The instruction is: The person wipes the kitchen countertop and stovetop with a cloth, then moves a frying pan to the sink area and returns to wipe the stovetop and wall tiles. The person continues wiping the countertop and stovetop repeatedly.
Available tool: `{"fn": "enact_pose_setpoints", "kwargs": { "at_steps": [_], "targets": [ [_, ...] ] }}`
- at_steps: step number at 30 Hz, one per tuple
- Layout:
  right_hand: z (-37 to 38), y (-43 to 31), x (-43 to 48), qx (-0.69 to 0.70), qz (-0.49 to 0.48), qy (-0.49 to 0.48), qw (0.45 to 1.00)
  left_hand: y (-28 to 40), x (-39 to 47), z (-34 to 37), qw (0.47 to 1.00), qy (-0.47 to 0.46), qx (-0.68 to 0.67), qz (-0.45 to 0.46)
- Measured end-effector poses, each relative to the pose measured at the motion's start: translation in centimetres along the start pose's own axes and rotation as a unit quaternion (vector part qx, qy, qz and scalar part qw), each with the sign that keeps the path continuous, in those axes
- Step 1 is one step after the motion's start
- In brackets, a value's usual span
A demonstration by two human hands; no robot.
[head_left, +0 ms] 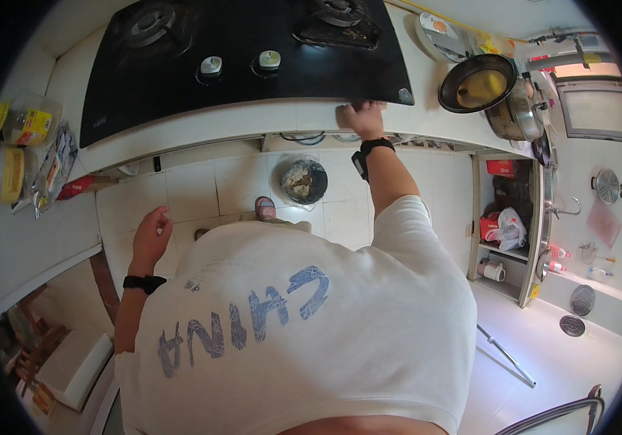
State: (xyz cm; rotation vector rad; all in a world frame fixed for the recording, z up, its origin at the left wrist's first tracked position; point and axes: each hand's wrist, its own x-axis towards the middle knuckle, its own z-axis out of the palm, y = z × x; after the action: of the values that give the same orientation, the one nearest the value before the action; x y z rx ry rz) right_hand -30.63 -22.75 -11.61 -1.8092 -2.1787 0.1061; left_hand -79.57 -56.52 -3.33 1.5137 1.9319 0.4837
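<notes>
My right hand [366, 118] rests at the white countertop's front strip [224, 120], against the front edge of the black glass gas hob [235, 81]. Its fingertips are partly hidden there, so I cannot see whether they grip anything. My left hand [151, 235] hangs in the air over the tiled floor, fingers loosely curled and holding nothing visible. Two pale control knobs, the left knob [211, 66] and the right knob [269, 59], sit on the hob. Behind them are the left burner [150, 26] and the right burner [341, 10].
Right of the hob, a black frying pan [447, 89] with yellowish contents stands beside a steel pot [523, 117] and a plate [429, 26] bearing a blade. A lined waste bin [319, 185] stands below. Jars and packets [20, 125] crowd the left; an open cupboard [477, 217] is at right.
</notes>
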Motion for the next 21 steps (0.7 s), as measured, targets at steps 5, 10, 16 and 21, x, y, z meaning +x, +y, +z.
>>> {"fn": "enact_pose_setpoints", "kwargs": {
  "at_steps": [5, 10, 16, 21],
  "targets": [
    [0.4, -5.2, -0.9, 0.045, -0.029, -0.009, 0.999, 0.0, 0.4, -1.3, 1.0, -0.02, 0.003, -0.006],
    [0.4, -16.2, -2.8, 0.163, -0.133, -0.099, 0.973, -1.0, 0.7, -3.2, 1.0, -0.028, -0.006, -0.002],
    [4.2, -32.3, -5.2, 0.183, -0.244, -0.135, 0.943, -4.3, -1.5, -6.5, 1.0, 0.002, 0.026, 0.005],
    [5.6, -38.2, -7.4, 0.176, -0.279, -0.151, 0.932, -8.7, -4.4, -8.2, 0.999, 0.003, 0.033, 0.007]
  ]
}}
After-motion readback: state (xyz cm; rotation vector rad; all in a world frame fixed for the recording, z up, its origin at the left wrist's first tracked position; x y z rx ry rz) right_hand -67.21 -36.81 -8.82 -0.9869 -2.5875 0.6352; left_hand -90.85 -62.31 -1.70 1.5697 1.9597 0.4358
